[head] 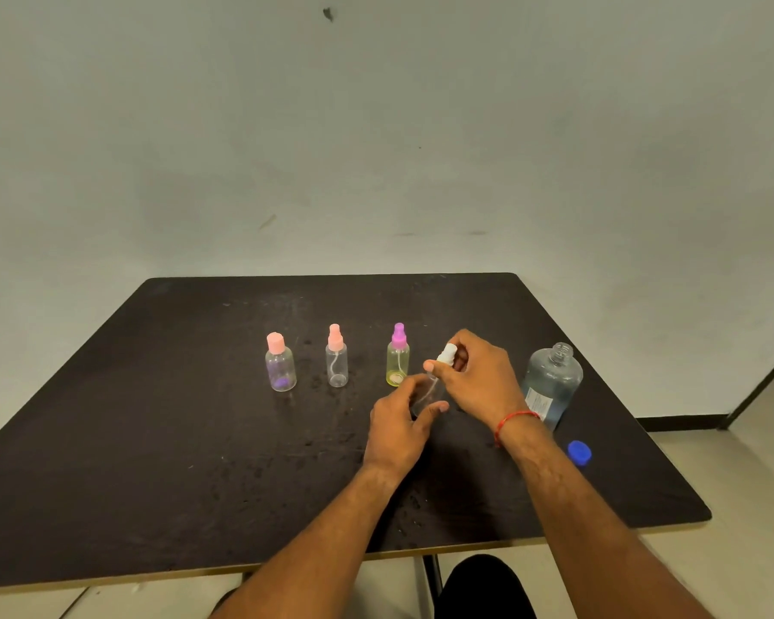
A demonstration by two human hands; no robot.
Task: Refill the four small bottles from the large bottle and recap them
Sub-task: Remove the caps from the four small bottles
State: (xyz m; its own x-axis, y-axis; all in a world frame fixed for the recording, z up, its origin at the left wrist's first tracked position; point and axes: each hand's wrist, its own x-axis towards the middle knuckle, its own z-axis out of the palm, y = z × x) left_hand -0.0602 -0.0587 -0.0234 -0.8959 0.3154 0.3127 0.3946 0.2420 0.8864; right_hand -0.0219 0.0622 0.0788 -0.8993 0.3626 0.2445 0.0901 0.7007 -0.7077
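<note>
Here the clear small bottle point(430, 388) sits low over the worktop point(153, 462), its long axis leaning slightly right. The left hand point(398, 422) curls its fingers round the body; the right hand point(479, 377), directly above, pinches the white spray cap point(447, 354). The uncapped large bottle point(552, 384) stands nearer the right hand.

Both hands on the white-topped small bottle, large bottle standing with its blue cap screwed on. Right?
No. In the head view the large bottle stands uncapped; its blue cap lies on the table beside it. The left hand and right hand are on the white-topped small bottle.
</note>
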